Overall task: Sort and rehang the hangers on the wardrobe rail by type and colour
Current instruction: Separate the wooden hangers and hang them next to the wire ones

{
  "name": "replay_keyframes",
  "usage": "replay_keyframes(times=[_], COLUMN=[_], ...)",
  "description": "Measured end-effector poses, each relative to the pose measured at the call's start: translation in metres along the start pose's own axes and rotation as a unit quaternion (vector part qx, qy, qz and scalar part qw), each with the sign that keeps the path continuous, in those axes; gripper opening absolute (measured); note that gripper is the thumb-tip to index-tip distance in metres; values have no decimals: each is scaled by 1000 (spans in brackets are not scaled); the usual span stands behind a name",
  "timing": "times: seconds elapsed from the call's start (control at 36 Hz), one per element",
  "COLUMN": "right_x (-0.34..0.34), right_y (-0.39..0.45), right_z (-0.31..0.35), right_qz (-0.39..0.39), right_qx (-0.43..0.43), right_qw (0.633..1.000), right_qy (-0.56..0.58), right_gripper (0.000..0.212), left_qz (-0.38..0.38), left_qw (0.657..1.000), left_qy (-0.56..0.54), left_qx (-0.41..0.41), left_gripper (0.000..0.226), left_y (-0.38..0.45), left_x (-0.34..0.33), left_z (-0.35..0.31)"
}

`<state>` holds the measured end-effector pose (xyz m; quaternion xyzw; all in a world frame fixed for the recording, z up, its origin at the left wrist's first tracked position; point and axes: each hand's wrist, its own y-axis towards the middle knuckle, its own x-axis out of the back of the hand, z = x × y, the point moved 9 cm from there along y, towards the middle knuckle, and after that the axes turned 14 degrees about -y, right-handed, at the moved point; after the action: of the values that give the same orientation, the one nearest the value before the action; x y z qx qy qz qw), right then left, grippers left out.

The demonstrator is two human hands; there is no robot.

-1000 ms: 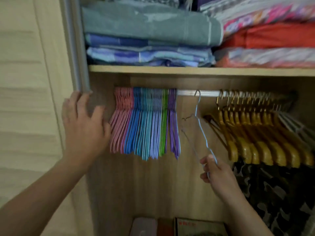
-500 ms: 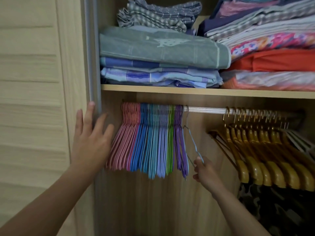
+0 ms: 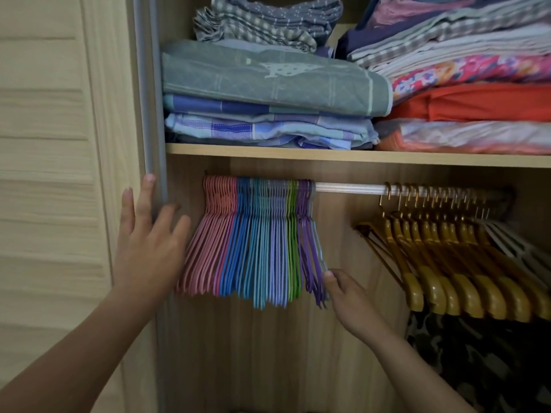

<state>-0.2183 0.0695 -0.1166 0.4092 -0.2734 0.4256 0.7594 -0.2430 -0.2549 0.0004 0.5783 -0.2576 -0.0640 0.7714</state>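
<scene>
Now the left hand [image 3: 149, 248] is spread flat, fingers straight, against the pink end of the thin coloured hangers [image 3: 256, 245] on the rail [image 3: 348, 187]; it holds nothing; the right hand [image 3: 347, 296] pinches the pale blue hanger [image 3: 318, 245], tight against the purple ones at the bunch's right edge; wooden hangers [image 3: 447, 263] hang well apart further right; folded linens [image 3: 268, 81] sit on the shelf [image 3: 357, 156] above.

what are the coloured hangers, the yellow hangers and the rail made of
Coloured hangers: thin wire, seemingly with a matte plastic coating, judging by the slim, uniformly coloured outlines. Yellow hangers: probably varnished wood, being thick and glossy, with gold metal hooks. Rail: pale, ribbed, faintly shiny, likely metal.
</scene>
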Motion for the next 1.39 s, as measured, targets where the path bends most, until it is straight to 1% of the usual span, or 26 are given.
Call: replay_keyframes(times=[0.03, 0.06, 0.08, 0.14, 0.17, 0.22, 0.31, 0.36, 0.44, 0.5, 0.56, 0.64, 0.69, 0.75, 0.81, 0.86, 0.92, 1.03, 1.08, 1.17, 1.28, 1.36, 1.39], right_x=[5, 13, 26, 49, 57, 65, 71, 75, 78, 79, 80, 81, 80, 87, 99, 108, 114, 131, 135, 135, 116, 82, 59], right_y=[-7, -14, -21, -34, -38, -38, -30, -27, -25, -23, -21, -21, -23, -28, -31, -28, -22, -11, -2, 17, 34, 24, 10], right_z=[-5, -11, -15, -19, -24, -42, -72, -83, -88, -88, -84, -74, -65, -54, -47, -47, -49, -51, -47, -32, -29, -45, -55], right_qz=[-21, -53, -98, -183, -202, -198, -153, -118, -73, -69, -73, -99, -131, -177, -212, -225, -227, -265, -275, -278, -234, -184, -158], right_qx=[-1, -3, 2, 19, 17, 9, -12, -19, -39, -39, -28, 8, 41, 56, 46, 20, -10, -55, -57, -34, -55, -79, -90], right_qw=[1000, 996, 984, 926, 900, 874, 830, 811, 780, 772, 777, 814, 837, 884, 937, 963, 970, 960, 957, 956, 966, 975, 980], right_qy=[-18, -69, -152, -328, -385, -444, -536, -573, -620, -631, -624, -572, -529, -429, -274, -148, -92, -70, -67, -90, -90, -95, -85], right_gripper=[43, 42, 40, 37, 41, 55, 79, 92, 100, 101, 100, 94, 84, 67, 56, 53, 47, 27, 27, 28, 30, 34, 34], left_qz=[-1, -3, -4, -4, -4, -6, -8, -8, -6, -4, -3, 2, 4, 2, 2, -2, -4, -5, -10, -10, 10, 30, 47], left_qw=[1000, 1000, 1000, 1000, 1000, 1000, 1000, 1000, 1000, 1000, 1000, 1000, 1000, 1000, 1000, 1000, 1000, 1000, 1000, 1000, 1000, 999, 999], left_qy=[-2, -4, -5, -6, -7, -11, -13, -14, -14, -16, -14, -8, -6, -7, -8, -7, -8, -7, -7, -12, -9, -11, -20], left_qx=[-2, -2, -2, -3, -4, -3, -2, 0, 1, 1, 0, 0, 1, -1, -2, -4, -4, -6, -7, -4, -3, -12, -7], left_gripper=[25, 25, 25, 26, 27, 30, 31, 29, 29, 30, 31, 29, 29, 30, 31, 31, 31, 28, 27, 28, 26, 25, 27], left_y=[0, 0, 0, 0, 1, 1, 1, 0, 0, 0, 0, 0, 1, 1, 1, 0, 1, 0, 0, 1, -3, -15, -30], left_x=[0, 0, 0, 0, 0, 0, 0, 0, 0, -1, -1, -1, -1, 0, 0, 0, 0, 0, 0, 0, -2, -3, -6], left_z=[0, -1, -1, -2, -2, -1, -1, -1, -1, -1, -1, 0, -1, -1, -1, -1, -1, -1, -1, -1, -1, -4, -7])
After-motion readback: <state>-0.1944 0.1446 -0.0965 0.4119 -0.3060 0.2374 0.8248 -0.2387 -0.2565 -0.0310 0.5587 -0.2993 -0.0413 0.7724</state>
